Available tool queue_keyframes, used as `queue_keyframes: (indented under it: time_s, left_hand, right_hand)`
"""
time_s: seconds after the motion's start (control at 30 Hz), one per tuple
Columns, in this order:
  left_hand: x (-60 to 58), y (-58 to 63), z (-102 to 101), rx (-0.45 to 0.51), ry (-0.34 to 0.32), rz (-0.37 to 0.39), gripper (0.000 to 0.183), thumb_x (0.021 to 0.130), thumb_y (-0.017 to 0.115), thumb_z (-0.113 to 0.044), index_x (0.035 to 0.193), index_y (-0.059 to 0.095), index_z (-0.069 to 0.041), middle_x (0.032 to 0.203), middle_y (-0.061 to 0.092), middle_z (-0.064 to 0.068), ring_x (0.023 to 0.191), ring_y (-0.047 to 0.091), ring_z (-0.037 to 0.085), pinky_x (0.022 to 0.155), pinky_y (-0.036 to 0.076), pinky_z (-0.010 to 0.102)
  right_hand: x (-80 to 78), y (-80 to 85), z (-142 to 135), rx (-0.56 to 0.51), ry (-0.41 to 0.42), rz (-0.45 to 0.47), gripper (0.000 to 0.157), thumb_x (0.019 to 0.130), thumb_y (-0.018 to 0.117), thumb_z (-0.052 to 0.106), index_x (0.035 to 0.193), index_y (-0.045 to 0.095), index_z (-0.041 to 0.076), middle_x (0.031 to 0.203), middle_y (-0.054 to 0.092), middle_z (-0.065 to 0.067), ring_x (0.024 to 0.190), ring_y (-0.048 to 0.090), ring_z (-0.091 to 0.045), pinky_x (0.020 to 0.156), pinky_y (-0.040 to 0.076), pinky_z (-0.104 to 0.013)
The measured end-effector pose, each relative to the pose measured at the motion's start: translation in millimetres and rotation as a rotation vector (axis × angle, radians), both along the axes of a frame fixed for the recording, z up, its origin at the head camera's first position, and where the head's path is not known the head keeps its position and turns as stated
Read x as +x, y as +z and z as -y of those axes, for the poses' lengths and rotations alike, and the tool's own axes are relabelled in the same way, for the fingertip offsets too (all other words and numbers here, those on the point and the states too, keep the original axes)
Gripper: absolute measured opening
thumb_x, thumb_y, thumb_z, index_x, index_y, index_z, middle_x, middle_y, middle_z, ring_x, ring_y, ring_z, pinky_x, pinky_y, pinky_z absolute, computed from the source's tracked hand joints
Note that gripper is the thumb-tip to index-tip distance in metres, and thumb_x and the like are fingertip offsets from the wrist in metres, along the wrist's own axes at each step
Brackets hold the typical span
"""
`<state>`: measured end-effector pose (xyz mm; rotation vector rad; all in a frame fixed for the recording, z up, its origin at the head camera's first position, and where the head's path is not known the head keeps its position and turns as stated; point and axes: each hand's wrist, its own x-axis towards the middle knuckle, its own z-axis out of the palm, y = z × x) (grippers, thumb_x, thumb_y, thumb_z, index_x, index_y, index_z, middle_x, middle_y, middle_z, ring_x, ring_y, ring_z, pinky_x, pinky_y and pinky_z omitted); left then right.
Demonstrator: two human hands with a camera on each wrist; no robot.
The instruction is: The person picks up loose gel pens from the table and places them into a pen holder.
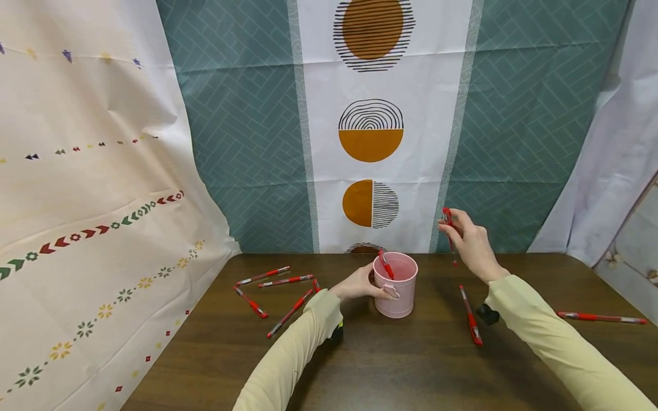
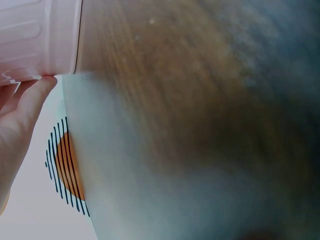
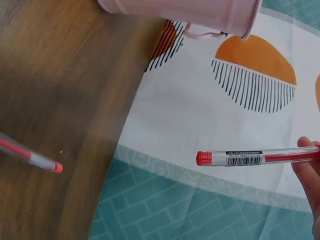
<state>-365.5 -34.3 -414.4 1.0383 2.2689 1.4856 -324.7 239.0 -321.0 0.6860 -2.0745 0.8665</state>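
A small pink bucket (image 1: 403, 297) stands upright on the brown table, with one red pen (image 1: 386, 265) leaning inside it and its capped end above the rim. My left hand (image 1: 358, 284) grips the bucket's left side, the thumb across the front near its small handle. To the right of the bucket and higher up, my right hand (image 1: 477, 250) pinches a red gel pen (image 3: 245, 158) near its capped end. That pen has a clear barrel with a barcode label, and its other end points down, apart from the table.
Several red pens (image 1: 291, 314) lie scattered on the left of the table (image 1: 390, 365). One red pen (image 1: 470, 317) lies below my right hand, and another red pen (image 1: 601, 317) is at the far right. A patterned curtain (image 1: 241, 142) hangs behind the table.
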Motion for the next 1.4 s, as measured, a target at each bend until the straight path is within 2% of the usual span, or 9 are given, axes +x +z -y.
queue_keyframes:
  time_s: [0.23, 0.6, 0.73, 0.87, 1.03, 1.13, 1.2, 1.4]
  left_hand:
    - [-0.5, 0.0, 0, -0.018, 0.023, -0.014, 0.068, 0.069, 0.079, -0.022, 0.127, 0.043, -0.024, 0.114, 0.054, -0.01, 0.103, 0.049, 0.009, 0.086, 0.039, 0.029]
    - [2.4, 2.1, 0, -0.008, 0.015, -0.003, 0.069, 0.068, 0.078, -0.022, 0.127, 0.043, -0.025, 0.115, 0.054, -0.01, 0.103, 0.048, 0.009, 0.086, 0.04, 0.03]
    - [3.1, 2.4, 1, -0.014, 0.023, 0.014, 0.07, 0.068, 0.078, -0.023, 0.128, 0.042, -0.026, 0.115, 0.053, -0.01, 0.104, 0.048, 0.009, 0.087, 0.039, 0.031]
    - [3.0, 2.3, 1, -0.013, 0.025, 0.018, 0.069, 0.069, 0.077, -0.022, 0.129, 0.042, -0.025, 0.114, 0.053, -0.011, 0.103, 0.048, 0.009, 0.086, 0.039, 0.031]
    - [2.3, 3.0, -1, 0.0, 0.005, 0.019, 0.068, 0.07, 0.077, -0.02, 0.128, 0.041, -0.025, 0.115, 0.054, -0.008, 0.103, 0.049, 0.011, 0.085, 0.04, 0.031]
    - [3.1, 4.5, -2, -0.007, 0.012, 0.027, 0.068, 0.069, 0.077, -0.023, 0.127, 0.041, -0.027, 0.114, 0.054, -0.011, 0.102, 0.049, 0.009, 0.085, 0.04, 0.03]
    - [8.4, 11.9, -1, -0.018, 0.016, 0.042, 0.069, 0.069, 0.077, -0.024, 0.128, 0.041, -0.025, 0.114, 0.054, -0.01, 0.102, 0.049, 0.009, 0.085, 0.039, 0.03]
    - [4.9, 7.5, -2, -0.029, 0.031, 0.042, 0.071, 0.069, 0.077, -0.025, 0.129, 0.041, -0.027, 0.115, 0.053, -0.01, 0.102, 0.048, 0.009, 0.086, 0.039, 0.032]
  right_hand:
    - [1.2, 4.3, 8, -0.032, 0.013, 0.01, 0.035, 0.083, 0.059, -0.006, 0.116, 0.045, -0.004, 0.097, 0.063, -0.021, 0.083, 0.062, -0.031, 0.072, 0.045, -0.046]
    - [2.8, 12.1, 21, -0.07, 0.008, -0.023, 0.037, 0.081, 0.062, -0.004, 0.116, 0.048, -0.001, 0.098, 0.065, -0.014, 0.082, 0.064, -0.023, 0.071, 0.047, -0.035]
    - [2.9, 13.2, 27, -0.112, 0.026, 0.023, 0.04, 0.083, 0.061, -0.002, 0.12, 0.046, -0.001, 0.099, 0.064, -0.013, 0.082, 0.064, -0.021, 0.07, 0.048, -0.028]
    - [2.7, 13.2, 35, -0.169, 0.077, 0.092, 0.046, 0.086, 0.058, 0.001, 0.129, 0.04, 0.004, 0.103, 0.063, -0.013, 0.084, 0.063, -0.021, 0.069, 0.047, -0.021]
    - [1.4, 14.1, 44, -0.222, 0.139, 0.126, 0.058, 0.087, 0.056, -0.001, 0.138, 0.033, 0.015, 0.105, 0.062, -0.017, 0.083, 0.064, -0.024, 0.067, 0.048, -0.023]
    - [0.8, 14.6, 48, -0.237, 0.159, 0.133, 0.059, 0.087, 0.055, -0.001, 0.139, 0.033, 0.018, 0.105, 0.062, -0.017, 0.081, 0.064, -0.023, 0.066, 0.049, -0.024]
    - [4.7, 18.5, 51, -0.243, 0.166, 0.139, 0.057, 0.087, 0.055, -0.003, 0.137, 0.035, 0.016, 0.104, 0.062, -0.017, 0.081, 0.064, -0.024, 0.066, 0.049, -0.025]
    - [5.5, 26.8, 54, -0.251, 0.179, 0.156, 0.055, 0.088, 0.056, -0.001, 0.136, 0.035, 0.015, 0.105, 0.062, -0.015, 0.084, 0.063, -0.026, 0.067, 0.049, -0.025]
